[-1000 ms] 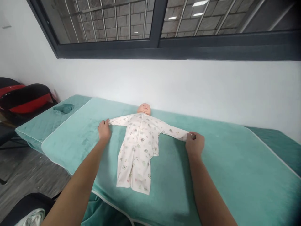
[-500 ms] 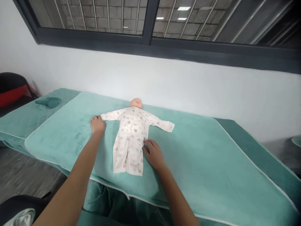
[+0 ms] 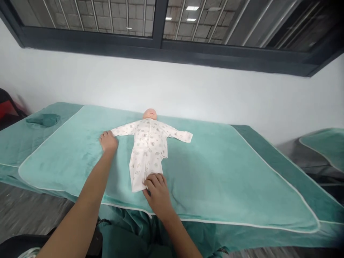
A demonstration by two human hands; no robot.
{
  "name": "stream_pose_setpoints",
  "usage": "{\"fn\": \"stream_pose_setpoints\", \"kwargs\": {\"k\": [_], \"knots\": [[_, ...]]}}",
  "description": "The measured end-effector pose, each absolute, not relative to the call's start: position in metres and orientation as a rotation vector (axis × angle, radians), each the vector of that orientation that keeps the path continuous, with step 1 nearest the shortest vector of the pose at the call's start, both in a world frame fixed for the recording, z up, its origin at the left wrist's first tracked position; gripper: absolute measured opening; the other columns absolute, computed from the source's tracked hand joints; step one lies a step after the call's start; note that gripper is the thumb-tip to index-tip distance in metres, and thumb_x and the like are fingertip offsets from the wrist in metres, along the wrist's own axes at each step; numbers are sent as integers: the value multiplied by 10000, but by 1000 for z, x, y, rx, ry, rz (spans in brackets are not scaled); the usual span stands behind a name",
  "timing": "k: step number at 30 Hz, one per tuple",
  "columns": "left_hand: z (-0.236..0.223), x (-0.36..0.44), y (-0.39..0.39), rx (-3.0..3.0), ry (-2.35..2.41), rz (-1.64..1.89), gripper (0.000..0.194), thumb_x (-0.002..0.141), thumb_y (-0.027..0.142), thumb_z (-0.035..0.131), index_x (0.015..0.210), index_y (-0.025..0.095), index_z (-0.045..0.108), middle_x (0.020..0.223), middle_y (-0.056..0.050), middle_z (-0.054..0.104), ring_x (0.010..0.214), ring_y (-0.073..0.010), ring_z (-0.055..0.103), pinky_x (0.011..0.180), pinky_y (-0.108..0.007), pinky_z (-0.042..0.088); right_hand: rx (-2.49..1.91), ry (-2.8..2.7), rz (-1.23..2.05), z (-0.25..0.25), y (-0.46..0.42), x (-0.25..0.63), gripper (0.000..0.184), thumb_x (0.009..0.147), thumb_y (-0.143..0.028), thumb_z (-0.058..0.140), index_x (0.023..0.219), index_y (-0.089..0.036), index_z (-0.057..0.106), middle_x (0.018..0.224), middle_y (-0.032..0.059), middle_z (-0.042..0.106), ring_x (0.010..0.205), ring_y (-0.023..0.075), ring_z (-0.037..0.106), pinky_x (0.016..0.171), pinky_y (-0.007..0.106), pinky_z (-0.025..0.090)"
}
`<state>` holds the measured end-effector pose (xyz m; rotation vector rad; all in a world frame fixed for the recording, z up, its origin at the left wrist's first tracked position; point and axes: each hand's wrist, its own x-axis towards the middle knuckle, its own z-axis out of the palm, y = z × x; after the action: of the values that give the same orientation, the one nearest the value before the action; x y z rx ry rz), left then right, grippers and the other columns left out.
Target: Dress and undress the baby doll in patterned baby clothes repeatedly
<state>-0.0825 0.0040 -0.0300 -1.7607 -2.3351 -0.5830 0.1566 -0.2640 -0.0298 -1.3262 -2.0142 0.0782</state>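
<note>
A baby doll (image 3: 149, 114) lies face up, arms spread, dressed in a white printed long-sleeved top (image 3: 151, 134) and matching trousers (image 3: 139, 168). My left hand (image 3: 108, 141) rests on the green cover at the cuff of the sleeve on the left, fingers loosely spread and touching the cuff's end. At the lower end of the trouser leg on the right, my right hand (image 3: 157, 193) has its thumb and fingers closed on the cloth, hiding most of that hem. The other leg lies flat.
The doll lies on a bed with a green plush cover (image 3: 228, 179) edged in white. A face hole (image 3: 44, 120) is at the bed's left end. Behind stands a white wall (image 3: 204, 96) below a dark-framed window (image 3: 158, 43). A chair (image 3: 8, 111) is at far left.
My right hand has moved from beside the doll's hip down to the trouser leg's hem and closed on it. My left hand stays at the cuff. The camera view has shifted right.
</note>
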Motion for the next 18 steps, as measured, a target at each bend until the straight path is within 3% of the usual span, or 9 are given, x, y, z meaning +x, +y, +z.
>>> {"fn": "stream_pose_setpoints", "kwargs": {"k": [5, 10, 12, 14, 18], "knots": [[-33, -84, 4, -1783, -2315, -620, 351, 901, 114, 391, 1192, 118, 588, 1237, -214, 583, 1173, -367, 498, 956, -466, 374, -1210, -2051, 11, -13, -276, 147, 142, 914, -104, 578, 868, -236, 557, 888, 18, 641, 953, 214, 592, 1123, 529, 397], [-33, -85, 5, -1770, -2327, -630, 365, 898, 119, 394, 1215, 114, 576, 1250, -212, 583, 1168, -376, 502, 960, -466, 376, -1138, -2110, 123, -10, -289, 157, 183, 963, -156, 581, 1120, -249, 594, 1063, 41, 679, 1078, 219, 621, 1127, 489, 431], [-32, -84, 5, -1769, -2329, -646, 377, 901, 121, 391, 1236, 112, 563, 1250, -210, 586, 1164, -377, 509, 963, -470, 378, -1242, -1999, 102, -20, -286, 173, 334, 955, -182, 600, 1278, -251, 554, 1194, 88, 654, 1151, 253, 607, 1066, 491, 488], [-31, -83, 5, -1760, -2328, -675, 400, 903, 119, 387, 1271, 105, 543, 1257, -214, 584, 1161, -377, 521, 965, -474, 382, -1397, -1837, 67, -33, -281, 190, 387, 928, -176, 605, 1305, -238, 545, 1224, 123, 636, 1131, 284, 615, 943, 477, 552], [-29, -79, 3, -1737, -2329, -738, 450, 897, 115, 402, 1337, 100, 499, 1301, -228, 565, 1166, -375, 540, 968, -477, 389, -1439, -1776, 199, -43, -278, 209, 191, 905, -101, 536, 1024, -241, 592, 962, 60, 665, 866, 228, 644, 732, 363, 557]]}}
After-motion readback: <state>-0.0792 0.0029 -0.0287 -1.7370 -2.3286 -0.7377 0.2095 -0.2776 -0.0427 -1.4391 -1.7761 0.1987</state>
